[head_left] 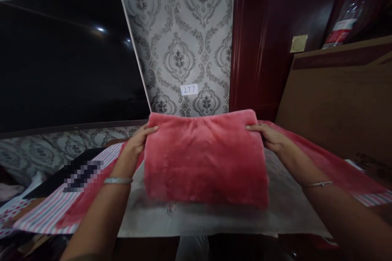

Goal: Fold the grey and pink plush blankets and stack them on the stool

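Note:
A pink plush cloth (205, 159), seemingly folded, hangs upright in front of me with its upper edge sagging slightly in the middle. My left hand (141, 137) pinches its upper left corner, thumb on the near side and the other fingers mostly hidden behind. At the upper right corner, my right hand (272, 135) grips it the same way. Below and behind the cloth lies a pale cover (235, 224) with a small floral print. Whether the cloth's lower edge touches that cover cannot be told.
On the left lies pink fabric with a striped border (52, 212); more pink fabric (324, 159) lies on the right. A large dark screen (67, 57) stands at the back left. At the right, a plastic bottle (341, 28) stands on a cardboard box (339, 94).

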A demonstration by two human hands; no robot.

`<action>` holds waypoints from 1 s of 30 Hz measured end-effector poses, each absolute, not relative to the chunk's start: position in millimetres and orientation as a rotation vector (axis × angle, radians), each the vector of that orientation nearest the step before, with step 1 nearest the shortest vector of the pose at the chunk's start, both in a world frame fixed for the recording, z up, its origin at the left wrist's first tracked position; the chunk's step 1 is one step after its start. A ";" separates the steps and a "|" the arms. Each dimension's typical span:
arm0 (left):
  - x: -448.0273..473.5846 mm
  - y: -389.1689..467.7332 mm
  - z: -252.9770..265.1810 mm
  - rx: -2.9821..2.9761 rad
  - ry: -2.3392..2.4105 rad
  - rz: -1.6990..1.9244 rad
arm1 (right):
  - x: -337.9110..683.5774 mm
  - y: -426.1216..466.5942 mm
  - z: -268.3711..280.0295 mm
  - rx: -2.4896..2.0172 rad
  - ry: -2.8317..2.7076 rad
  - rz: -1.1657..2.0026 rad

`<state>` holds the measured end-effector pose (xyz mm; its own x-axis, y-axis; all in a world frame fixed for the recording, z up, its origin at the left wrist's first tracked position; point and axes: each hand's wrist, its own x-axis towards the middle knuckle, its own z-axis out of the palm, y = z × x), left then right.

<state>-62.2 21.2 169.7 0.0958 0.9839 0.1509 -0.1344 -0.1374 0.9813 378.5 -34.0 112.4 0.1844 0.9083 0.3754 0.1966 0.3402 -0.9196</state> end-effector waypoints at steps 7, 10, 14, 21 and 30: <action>-54.4 23.7 221.0 1.699 0.801 1.631 | 382.8 -16.8 175.8 -0.903 -1.180 0.542; -63.5 2.5 188.4 1.927 1.032 1.589 | 383.0 -43.2 140.4 -0.984 -1.313 0.245; -87.9 -42.4 75.3 2.116 1.338 1.276 | 387.7 -95.6 24.1 -1.164 -1.550 0.191; -113.8 -107.2 -31.5 2.092 1.479 0.939 | 390.9 -152.2 -81.7 -1.329 -1.585 0.364; -80.2 -113.2 6.6 1.952 1.601 1.190 | 370.4 -168.1 -49.8 -1.595 -1.352 0.323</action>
<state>-80.2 -113.2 6.6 0.0091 0.9244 0.3812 0.6317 -0.3008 0.7145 370.4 -168.1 -49.8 0.3444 0.8622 0.3716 0.6007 0.1018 -0.7930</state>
